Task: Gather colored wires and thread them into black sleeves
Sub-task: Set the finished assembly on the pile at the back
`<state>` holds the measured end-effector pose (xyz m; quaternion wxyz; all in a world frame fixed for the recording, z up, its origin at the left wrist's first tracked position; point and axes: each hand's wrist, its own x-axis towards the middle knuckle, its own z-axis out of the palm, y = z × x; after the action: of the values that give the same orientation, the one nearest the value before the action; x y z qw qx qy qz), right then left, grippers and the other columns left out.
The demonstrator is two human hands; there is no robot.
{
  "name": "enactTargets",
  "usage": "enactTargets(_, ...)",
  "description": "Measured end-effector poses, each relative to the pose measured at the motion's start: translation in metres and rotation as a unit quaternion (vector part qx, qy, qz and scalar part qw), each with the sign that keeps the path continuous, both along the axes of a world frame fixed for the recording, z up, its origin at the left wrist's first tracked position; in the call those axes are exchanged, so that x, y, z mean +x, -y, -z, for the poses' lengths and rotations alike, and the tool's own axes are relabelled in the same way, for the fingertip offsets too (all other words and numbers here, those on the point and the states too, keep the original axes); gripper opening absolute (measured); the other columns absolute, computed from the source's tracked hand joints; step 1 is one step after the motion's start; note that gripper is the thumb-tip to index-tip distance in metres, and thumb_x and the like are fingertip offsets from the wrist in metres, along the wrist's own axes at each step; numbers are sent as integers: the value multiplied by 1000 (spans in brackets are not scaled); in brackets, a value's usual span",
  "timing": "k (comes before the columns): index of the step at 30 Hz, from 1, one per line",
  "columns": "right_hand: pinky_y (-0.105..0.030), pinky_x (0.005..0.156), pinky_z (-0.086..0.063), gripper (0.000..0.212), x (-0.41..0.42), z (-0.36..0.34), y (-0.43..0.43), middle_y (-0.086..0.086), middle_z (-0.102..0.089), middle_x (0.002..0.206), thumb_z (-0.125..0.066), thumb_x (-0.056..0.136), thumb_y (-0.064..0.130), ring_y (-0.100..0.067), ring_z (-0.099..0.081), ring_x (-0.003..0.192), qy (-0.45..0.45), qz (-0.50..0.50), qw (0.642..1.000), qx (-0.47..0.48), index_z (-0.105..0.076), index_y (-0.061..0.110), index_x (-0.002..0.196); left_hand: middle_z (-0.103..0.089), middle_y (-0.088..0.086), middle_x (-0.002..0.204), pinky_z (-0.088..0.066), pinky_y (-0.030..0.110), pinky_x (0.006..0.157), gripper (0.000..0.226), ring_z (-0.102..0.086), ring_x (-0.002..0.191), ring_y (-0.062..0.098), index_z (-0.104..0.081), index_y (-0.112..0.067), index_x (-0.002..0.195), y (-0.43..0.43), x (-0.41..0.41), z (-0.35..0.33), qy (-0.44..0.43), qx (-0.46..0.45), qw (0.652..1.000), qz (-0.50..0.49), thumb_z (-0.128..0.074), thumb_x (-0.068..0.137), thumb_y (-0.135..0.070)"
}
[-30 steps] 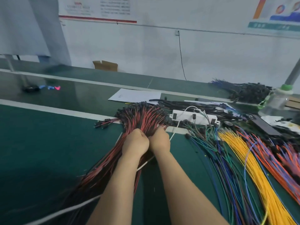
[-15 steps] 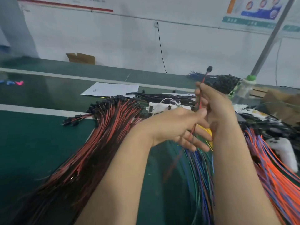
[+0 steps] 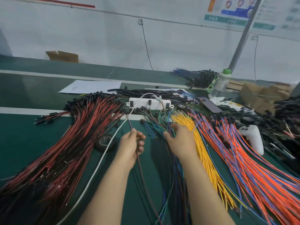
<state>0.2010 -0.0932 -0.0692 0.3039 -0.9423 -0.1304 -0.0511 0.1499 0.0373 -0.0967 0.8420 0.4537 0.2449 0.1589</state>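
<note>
A single dark red wire (image 3: 130,123) is being pinched between the thumb and curled fingers (image 3: 140,138) of the left hand (image 3: 130,147), above the middle of the green bench (image 3: 24,135). Just to its right, the right hand (image 3: 179,143) is curling its fingers around strands of a green and blue wire bundle (image 3: 155,125). Yellow wires (image 3: 199,143), then orange and purple wires (image 3: 243,159), are lying further right. A red and black wire pile (image 3: 78,135) is spreading at the left. A white power strip (image 3: 149,103) is sitting beyond the hands.

Red wire (image 3: 141,169) in left hand (image 3: 129,146) grip, green and blue wires (image 3: 155,125) in right hand (image 3: 180,142) (yellow bundle (image 3: 203,143) just beside)
</note>
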Motion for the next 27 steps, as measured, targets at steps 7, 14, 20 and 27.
enactTargets(7, -38, 97, -37, 34, 8, 19, -25, -8, -57, 125, -50, 97, 36, -30, -50, 119, 37, 20, 987, -153, -60, 15, 121, -62, 11, 80, -52, 17, 53, 33, -58, 64, 13, -58, -3, 88, 3, 3, 6, -2, 89, 996, 13, -34, 103, -20)
enactTargets(14, -25, 74, -42, 21, 0, -6, -25, -8, -70, 102, -57, 92, 23, -25, -63, 97, 29, -48, 997, 58, -70, 10, 104, -68, 12, 86, -54, 26, 70, 26, -66, 73, 18, -56, -4, 100, 6, 5, 2, -12, 47, 997, 52, -34, 103, -18)
enactTargets(20, -27, 61, -42, 15, -16, -4, -27, -6, -63, 81, -56, 91, 26, -26, -59, 82, -68, -158, 983, -68, -61, 15, 82, -61, 8, 76, -48, 26, 59, 30, -54, 60, 19, -55, -10, 80, 11, 15, 0, -70, 100, 992, 17, -39, 101, -23)
enactTargets(27, -28, 62, -51, 34, -15, 3, -25, -14, -65, 74, -47, 100, 24, -20, -57, 60, -267, -119, 931, 221, -67, -1, 87, -56, 19, 83, -49, 57, 89, 19, -56, 80, 28, -53, -7, 74, -2, 18, -4, -117, 171, 978, 26, -50, 92, -13)
